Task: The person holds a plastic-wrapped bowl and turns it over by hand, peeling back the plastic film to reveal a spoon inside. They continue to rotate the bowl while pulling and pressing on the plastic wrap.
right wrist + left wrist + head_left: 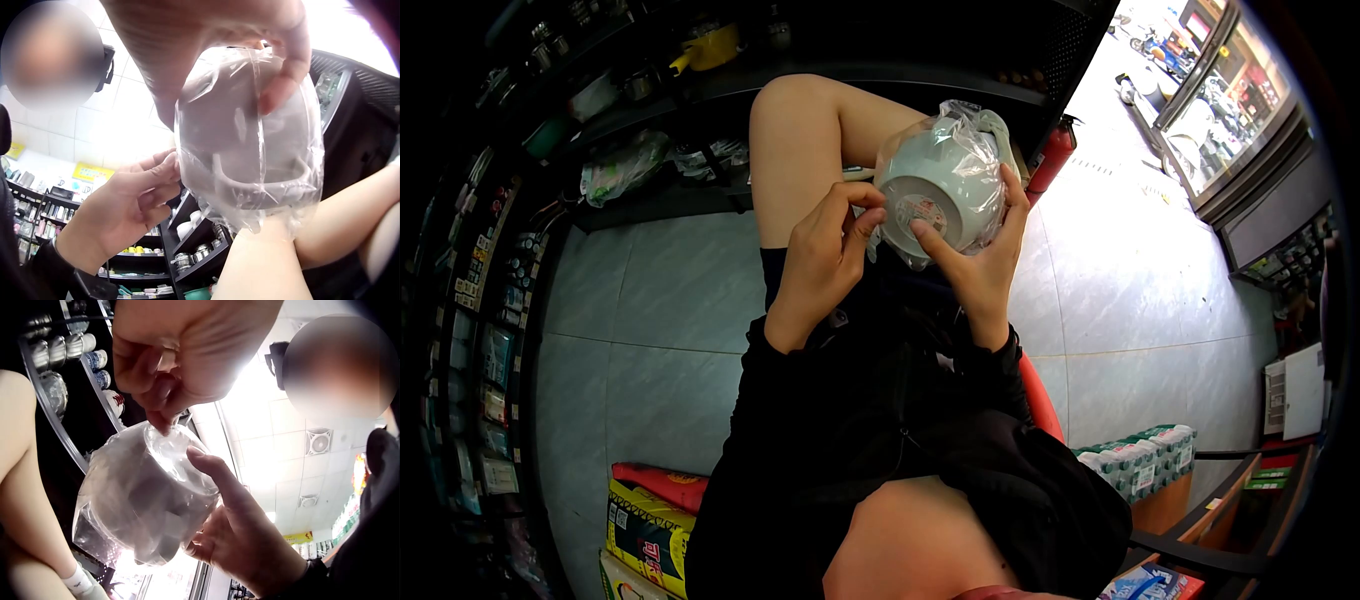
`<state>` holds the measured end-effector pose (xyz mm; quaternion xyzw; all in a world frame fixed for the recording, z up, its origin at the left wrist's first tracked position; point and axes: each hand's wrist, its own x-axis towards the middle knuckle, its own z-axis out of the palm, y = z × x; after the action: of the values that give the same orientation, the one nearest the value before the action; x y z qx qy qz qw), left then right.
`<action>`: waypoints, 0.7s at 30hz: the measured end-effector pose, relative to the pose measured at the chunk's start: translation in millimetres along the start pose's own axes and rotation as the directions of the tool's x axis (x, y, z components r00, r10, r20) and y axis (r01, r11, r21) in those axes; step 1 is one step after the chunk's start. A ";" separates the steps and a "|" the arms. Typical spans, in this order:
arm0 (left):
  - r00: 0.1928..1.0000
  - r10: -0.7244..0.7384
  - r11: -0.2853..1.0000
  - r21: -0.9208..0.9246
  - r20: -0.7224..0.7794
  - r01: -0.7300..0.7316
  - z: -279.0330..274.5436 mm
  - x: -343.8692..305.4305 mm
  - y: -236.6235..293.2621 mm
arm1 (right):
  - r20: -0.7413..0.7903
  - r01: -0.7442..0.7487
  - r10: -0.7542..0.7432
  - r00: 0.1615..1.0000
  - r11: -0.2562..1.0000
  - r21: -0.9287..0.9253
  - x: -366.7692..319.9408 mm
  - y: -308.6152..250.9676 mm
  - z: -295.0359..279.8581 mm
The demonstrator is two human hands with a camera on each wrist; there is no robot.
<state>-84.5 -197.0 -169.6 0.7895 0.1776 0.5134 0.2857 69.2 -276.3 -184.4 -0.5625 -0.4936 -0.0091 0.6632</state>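
A pale green bowl point(930, 160) is turned with its base towards me, above my lap. Clear plastic wrap point(94, 528) covers it, creased and shiny, and a round label point(922, 212) shows on the base. In the right wrist view a looped handle point(256, 195) shows through the film. My right hand point(985, 275) grips the bowl from the right, thumb over the base and fingers along the side. At the base's left edge, my left hand point(828, 245) pinches the wrap between thumb and forefinger, the other fingers curled.
Dark shelves with wares, including a yellow pot point(712, 47), stand ahead and to the left. A red fire extinguisher point(1055, 152) is beyond the bowl, near the bright doorway. Packed bottles point(1145, 458) stand at right, and colourful bags point(645, 530) lie at lower left.
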 end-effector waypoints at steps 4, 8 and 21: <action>0.996 -0.086 0.996 0.005 -0.022 0.086 -0.5 0.0 5.0 | -0.034 -0.021 0.022 0.999 0.999 0.035 -0.2 2.4 1.5; 0.997 0.043 0.996 0.086 -0.064 -0.037 -3.0 4.0 7.8 | -0.016 -0.170 0.177 0.984 0.962 0.214 1.3 -1.9 1.0; 0.998 -0.028 0.999 0.026 0.057 0.026 -2.7 3.6 -4.5 | 0.027 -0.131 0.129 0.991 0.967 0.216 0.3 -5.8 3.8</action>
<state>-85.5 -190.7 -169.1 0.8048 0.1864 0.4846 0.2877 63.7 -275.4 -180.4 -0.5177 -0.4577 0.0919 0.7169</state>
